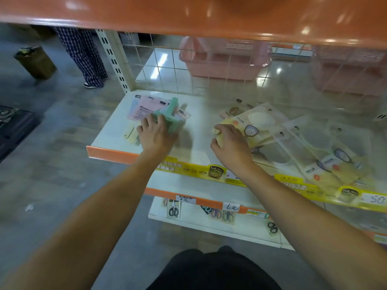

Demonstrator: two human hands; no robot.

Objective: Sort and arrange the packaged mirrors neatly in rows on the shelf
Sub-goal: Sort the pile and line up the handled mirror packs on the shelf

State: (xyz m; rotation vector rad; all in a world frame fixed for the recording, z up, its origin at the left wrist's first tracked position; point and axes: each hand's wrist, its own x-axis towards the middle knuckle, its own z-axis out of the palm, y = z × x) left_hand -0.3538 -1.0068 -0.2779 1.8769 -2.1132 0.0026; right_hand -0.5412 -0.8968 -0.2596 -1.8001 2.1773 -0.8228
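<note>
A white shelf (194, 130) with an orange front edge is seen from above, beneath a glossy orange upper shelf (209, 15). A cream wire grid (167, 65) forms the back, and blurred pink baskets (224, 59) are seen through it. A yellow price strip (209, 170) with printed labels is fixed along the front edge. Packaged scissors (173, 210) are hung or laid on a lower shelf (209, 229). To the left, a grey floor (52, 143) is shown, where a person's legs in checked trousers (83, 55) are visible.

Both bare arms are stretched forward over the shelf. The left hand (156, 136) is laid palm down, with its fingers curled over a green packaged mirror (169, 114) whose handle points toward the back; the mirror is held at the left end of the shelf, on top of a pile of pink and pale packets (142, 109). The right hand (230, 143) is set at the shelf's middle, its fingers and thumb bent around the near corner of a yellow packaged mirror (257, 126), which is gripped at the left edge of a loose spread of similar packs (326, 155) lying overlapped and askew toward the right.

The packs are flat, glossy, clear-fronted sleeves with yellow card inserts; fine print is blurred.
</note>
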